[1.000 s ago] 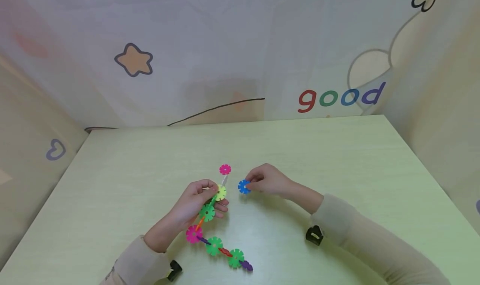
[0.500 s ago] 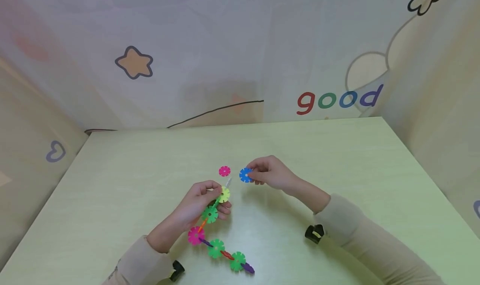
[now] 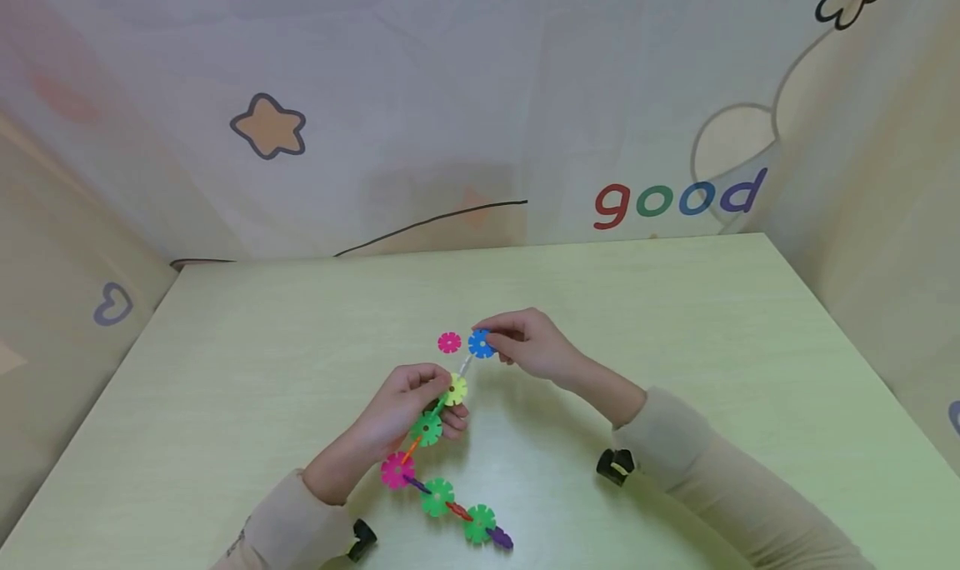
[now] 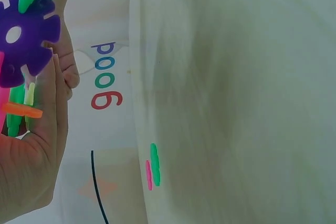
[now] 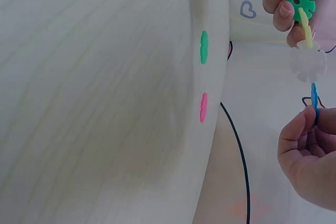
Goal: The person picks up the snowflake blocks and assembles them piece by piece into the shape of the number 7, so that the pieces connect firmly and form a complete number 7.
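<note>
My left hand (image 3: 408,399) pinches a yellow notched snowflake disc (image 3: 455,389) between thumb and fingers. It belongs to a chain of interlocked discs: a clear one (image 3: 465,366) at the top, and green (image 3: 427,428), orange, pink (image 3: 397,470), purple, red and more green ones trailing toward me. A purple disc (image 3: 500,538) ends the chain. Between thumb and fingertips, my right hand (image 3: 528,345) holds a blue disc (image 3: 482,344), its edge right at the clear disc's rim. The right wrist view shows the blue disc (image 5: 314,98) edge-on, just below the clear disc (image 5: 308,62).
On the table (image 3: 300,328) lies a loose pink disc (image 3: 449,342), beyond the chain. A loose green disc (image 5: 203,47) shows in both wrist views but is hidden in the head view. Printed cloth walls (image 3: 420,95) stand behind and at both sides.
My right hand has brought the blue disc away from me, then left to the clear disc. My left hand and the chain have shifted slightly right. The loose pink disc has stayed put.
</note>
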`<state>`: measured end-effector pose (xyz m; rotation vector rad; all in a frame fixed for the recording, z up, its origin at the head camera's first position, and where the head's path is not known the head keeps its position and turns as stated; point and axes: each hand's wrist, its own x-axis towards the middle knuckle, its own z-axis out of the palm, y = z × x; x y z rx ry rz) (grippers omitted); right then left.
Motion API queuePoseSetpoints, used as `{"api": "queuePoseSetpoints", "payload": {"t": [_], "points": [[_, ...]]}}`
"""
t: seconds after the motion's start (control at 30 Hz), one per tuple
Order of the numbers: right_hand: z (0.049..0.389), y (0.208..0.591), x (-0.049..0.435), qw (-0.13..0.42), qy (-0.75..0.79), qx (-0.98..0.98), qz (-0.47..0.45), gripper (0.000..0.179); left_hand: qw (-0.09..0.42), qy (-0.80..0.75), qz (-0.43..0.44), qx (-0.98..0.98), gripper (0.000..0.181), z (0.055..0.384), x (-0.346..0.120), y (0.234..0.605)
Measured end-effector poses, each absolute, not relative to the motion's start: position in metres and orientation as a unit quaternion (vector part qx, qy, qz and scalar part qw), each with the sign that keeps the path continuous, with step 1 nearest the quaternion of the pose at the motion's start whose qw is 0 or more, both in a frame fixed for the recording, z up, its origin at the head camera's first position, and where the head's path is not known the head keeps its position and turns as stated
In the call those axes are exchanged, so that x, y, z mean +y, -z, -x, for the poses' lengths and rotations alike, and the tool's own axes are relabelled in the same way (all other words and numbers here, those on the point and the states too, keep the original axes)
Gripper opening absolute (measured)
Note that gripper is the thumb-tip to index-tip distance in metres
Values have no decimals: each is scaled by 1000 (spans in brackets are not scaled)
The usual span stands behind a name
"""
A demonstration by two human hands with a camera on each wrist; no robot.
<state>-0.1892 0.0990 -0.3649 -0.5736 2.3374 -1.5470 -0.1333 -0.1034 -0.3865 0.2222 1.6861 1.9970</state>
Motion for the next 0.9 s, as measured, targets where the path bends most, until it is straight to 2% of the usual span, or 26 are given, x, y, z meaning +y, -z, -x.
{"api": "queuePoseSetpoints", "payload": {"t": [0.27,0.63,0.9], "points": [[188,366,95,117,518,820,213,24,260,-735,-82,620,23,133,-103,387],[186,367,95,121,510,823,221,24,259,-733,-83,624,23,133,-102,388],[184,365,93,117,510,823,220,23,268,-739,-71,613,16,135,-105,389]]}}
